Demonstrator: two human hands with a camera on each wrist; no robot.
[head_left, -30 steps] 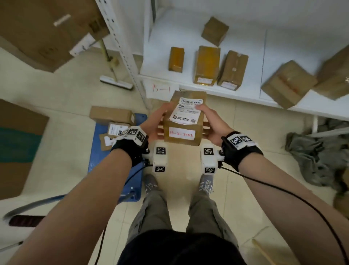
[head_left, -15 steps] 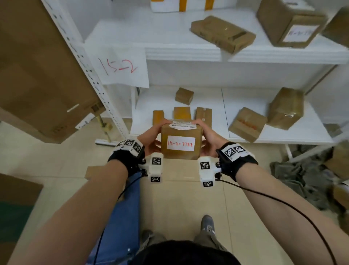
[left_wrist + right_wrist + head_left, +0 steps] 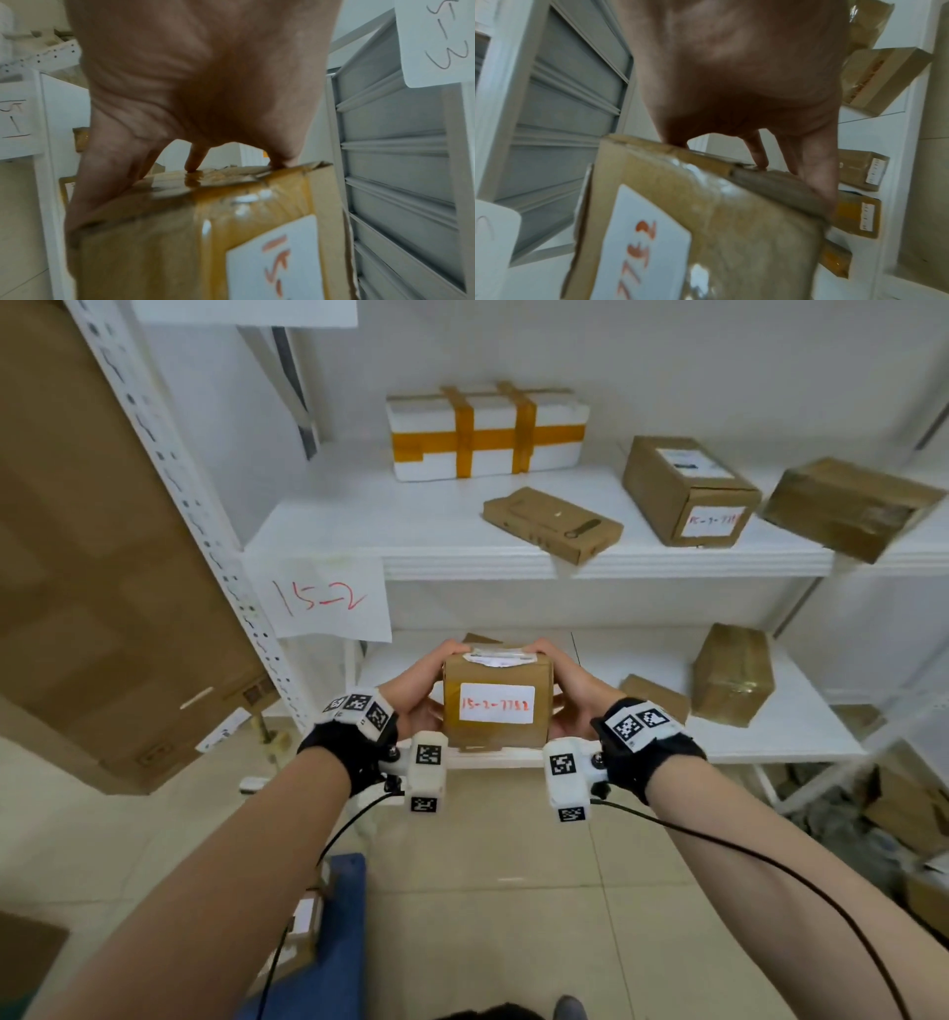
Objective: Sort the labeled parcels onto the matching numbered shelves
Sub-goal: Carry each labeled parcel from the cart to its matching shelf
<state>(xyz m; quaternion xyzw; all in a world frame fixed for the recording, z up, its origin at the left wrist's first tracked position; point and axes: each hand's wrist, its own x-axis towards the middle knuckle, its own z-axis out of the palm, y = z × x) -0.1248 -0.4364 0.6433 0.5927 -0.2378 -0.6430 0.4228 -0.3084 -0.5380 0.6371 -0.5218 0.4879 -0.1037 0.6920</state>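
Head view: both hands hold 1 small brown parcel (image 3: 497, 703) between them at chest level in front of a white shelving unit. Left hand (image 3: 416, 693) clamps the parcel's left side, right hand (image 3: 567, 690) clamps its right side, fingers of both curled over the top edges. White label (image 3: 497, 704) on the near face reads 15-2-77 then 2 unclear digits in red. Parcel is in the air, level with the lower shelf (image 3: 801, 737), below the sign reading 15-2 (image 3: 321, 600) taped at the front left of the upper shelf (image 3: 390, 531). Upper shelf carries a white foam box with orange tape (image 3: 485, 436), a flat brown box (image 3: 552, 523), a labeled brown box (image 3: 688, 490) and another brown box (image 3: 847, 505) at the right edge. Lower shelf holds 2 brown boxes (image 3: 732, 683) right of the hands. Big cardboard carton (image 3: 102, 557) on the left

Left wrist view: left hand (image 3: 200, 81) pressed on the parcel (image 3: 154, 243), fingertips (image 3: 191, 166) on its taped side, thumb over the far edge. Signs 15-1 (image 3: 15, 121) and 15-3 (image 3: 437, 40) visible on the shelf edges

Right wrist view: right hand (image 3: 744, 71) grips the parcel (image 3: 744, 233), fingers (image 3: 818, 182) spread along its side; red digits on the label (image 3: 644, 253) blurry. Brown boxes (image 3: 859, 172) sit on the shelf behind
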